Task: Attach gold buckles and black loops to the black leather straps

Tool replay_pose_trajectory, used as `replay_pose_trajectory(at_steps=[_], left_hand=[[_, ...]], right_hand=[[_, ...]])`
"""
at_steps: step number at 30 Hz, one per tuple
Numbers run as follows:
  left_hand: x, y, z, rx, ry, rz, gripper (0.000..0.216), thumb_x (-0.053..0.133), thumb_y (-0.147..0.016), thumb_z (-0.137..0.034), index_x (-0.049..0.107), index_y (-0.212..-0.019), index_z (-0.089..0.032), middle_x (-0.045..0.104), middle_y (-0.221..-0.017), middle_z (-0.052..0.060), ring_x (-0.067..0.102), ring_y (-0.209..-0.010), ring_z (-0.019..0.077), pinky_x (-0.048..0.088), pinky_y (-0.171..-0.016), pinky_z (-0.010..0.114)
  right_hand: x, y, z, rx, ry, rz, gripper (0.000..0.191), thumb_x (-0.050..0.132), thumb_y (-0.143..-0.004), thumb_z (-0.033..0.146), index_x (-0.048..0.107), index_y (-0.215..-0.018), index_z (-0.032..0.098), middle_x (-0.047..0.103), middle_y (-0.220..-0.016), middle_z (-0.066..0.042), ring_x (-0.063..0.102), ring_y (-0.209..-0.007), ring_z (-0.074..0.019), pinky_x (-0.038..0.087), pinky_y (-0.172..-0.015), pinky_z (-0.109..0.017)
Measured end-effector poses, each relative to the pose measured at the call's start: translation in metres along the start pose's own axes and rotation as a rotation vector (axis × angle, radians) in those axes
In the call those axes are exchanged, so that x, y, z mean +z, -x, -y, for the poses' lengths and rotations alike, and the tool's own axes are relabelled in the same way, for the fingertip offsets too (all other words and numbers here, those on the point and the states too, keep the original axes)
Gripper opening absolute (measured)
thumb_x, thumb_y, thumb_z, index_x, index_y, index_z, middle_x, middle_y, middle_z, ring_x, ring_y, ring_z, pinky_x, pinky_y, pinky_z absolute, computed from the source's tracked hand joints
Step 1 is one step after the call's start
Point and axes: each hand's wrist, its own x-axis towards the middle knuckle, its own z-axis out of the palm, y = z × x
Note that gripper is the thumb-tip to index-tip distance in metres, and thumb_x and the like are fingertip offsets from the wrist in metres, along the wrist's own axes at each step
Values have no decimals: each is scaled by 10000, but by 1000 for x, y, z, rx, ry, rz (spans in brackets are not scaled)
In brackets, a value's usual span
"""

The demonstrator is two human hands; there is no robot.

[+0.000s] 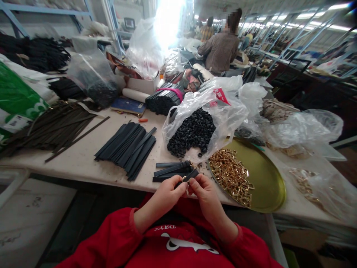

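Observation:
Close to the table's front edge, both hands pinch a short black strap (192, 174) with a small gold buckle (183, 178) on it. My left hand (172, 188) is closed at the buckle end. My right hand (203, 187) grips the strap from the other side, thumb and fingers together; the part between the fingertips is hidden. Just beyond my hands lie several black straps (170, 169), some with gold metal at their right ends. A stack of flat black strips (125, 147) is to the left. To the right, a round gold-coloured tray (264, 175) carries a heap of gold buckles (230, 173).
A clear plastic bag (231, 108) spills small black loops (192, 130) behind the straps. Further back are a banded black bundle (164, 98), a blue notebook (128, 105) and long dark brown strips (61, 126). A person (221, 48) in brown sits beyond the table.

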Motion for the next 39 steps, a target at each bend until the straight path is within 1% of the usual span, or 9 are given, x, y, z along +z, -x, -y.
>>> replay_pose_trajectory(at_steps=[4, 6, 9, 10, 14, 21, 29, 35, 39], left_hand=[[3, 1, 0, -33, 11, -4, 223, 419, -821, -318, 507, -683, -167, 511, -554, -45, 426, -487, 84, 352, -503, 195], [5, 3, -1, -41, 9, -29, 220, 415, -820, -309, 509, -682, -166, 519, -564, -40, 429, -492, 85, 348, -499, 197], [7, 6, -2, -23, -15, -70, 216, 417, -818, -303, 522, -693, -162, 531, -589, -32, 451, -523, 93, 354, -512, 201], [7, 7, -1, -11, -23, -71, 219, 417, -819, -304, 527, -696, -160, 535, -597, -29, 458, -536, 95, 356, -518, 203], [8, 9, 4, 2, -32, -38, 234, 405, -829, -318, 534, -717, -159, 540, -592, -28, 459, -531, 97, 350, -506, 204], [10, 7, 11, -24, -12, -9, 273, 394, -841, -376, 502, -715, -160, 545, -591, -27, 428, -468, 82, 318, -453, 198], [5, 3, 10, -14, 16, 53, 252, 401, -842, -370, 506, -747, -162, 537, -613, -32, 429, -476, 79, 324, -452, 188], [5, 4, 8, 39, -147, -30, 232, 405, -838, -321, 492, -684, -170, 522, -612, -30, 464, -564, 106, 326, -524, 208], [7, 9, 5, 33, -323, -126, 203, 412, -827, -292, 484, -675, -177, 521, -616, -23, 461, -579, 120, 298, -535, 229]], right_hand=[[2, 3, 1, 76, -87, 40, 256, 587, -744, 427, 528, -695, 183, 519, -591, 31, 455, -524, -97, 382, -524, -233], [4, 6, 2, 27, -43, -2, 255, 576, -744, 428, 520, -681, 188, 505, -583, 33, 444, -523, -101, 372, -520, -235], [7, 9, 4, -110, 103, -127, 263, 579, -732, 437, 519, -661, 191, 497, -584, 32, 436, -543, -108, 363, -526, -236], [7, 10, 5, -118, 130, -131, 263, 577, -732, 439, 523, -664, 190, 498, -587, 31, 438, -548, -110, 363, -529, -237], [1, 7, 5, -11, 98, -8, 263, 553, -748, 434, 523, -679, 182, 501, -584, 34, 439, -533, -102, 363, -528, -237], [-4, 4, 4, -90, 231, -92, 232, 628, -696, 394, 523, -685, 187, 534, -579, 39, 472, -541, -108, 367, -536, -244], [-4, 1, 6, -6, 120, 21, 256, 560, -762, 418, 508, -666, 186, 496, -574, 43, 443, -534, -95, 366, -547, -235], [-1, 3, 4, -195, 318, -74, 177, 643, -694, 344, 535, -713, 206, 523, -624, 28, 458, -575, -122, 364, -559, -249], [-3, -2, 4, -75, 251, 11, 207, 669, -653, 332, 517, -694, 197, 509, -626, 37, 462, -586, -119, 367, -568, -243]])
